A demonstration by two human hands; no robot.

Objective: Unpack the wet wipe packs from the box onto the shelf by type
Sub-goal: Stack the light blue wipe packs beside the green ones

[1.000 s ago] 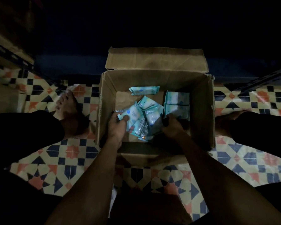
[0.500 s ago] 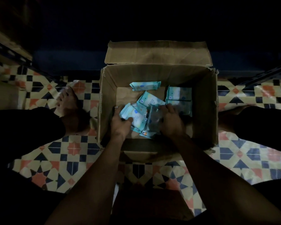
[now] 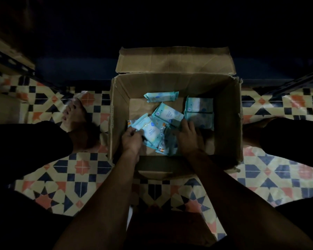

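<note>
An open cardboard box [image 3: 226, 112] stands on the patterned floor with several pale teal wet wipe packs inside. My left hand [image 3: 132, 139] pinches the near edge of a teal pack [image 3: 148, 129] at the box's left. My right hand [image 3: 189, 137] lies over a heap of packs [image 3: 167, 141] in the middle, fingers curled on them. One pack [image 3: 161, 96] lies apart at the back. Two stacked packs [image 3: 199, 112] sit against the right side. Another pack [image 3: 167, 113] leans in the centre.
The box's far flap [image 3: 175, 60] stands open toward a dark area. Dark metal shelf rails show at the far left [image 3: 11, 60] and far right [image 3: 294, 82]. My bare foot [image 3: 74, 114] is left of the box, and my dark-clothed knees flank it.
Both hands moved deeper into the box, onto the middle heap. The left hand shifted its hold on the teal pack and the right hand slid forward over the packs.
</note>
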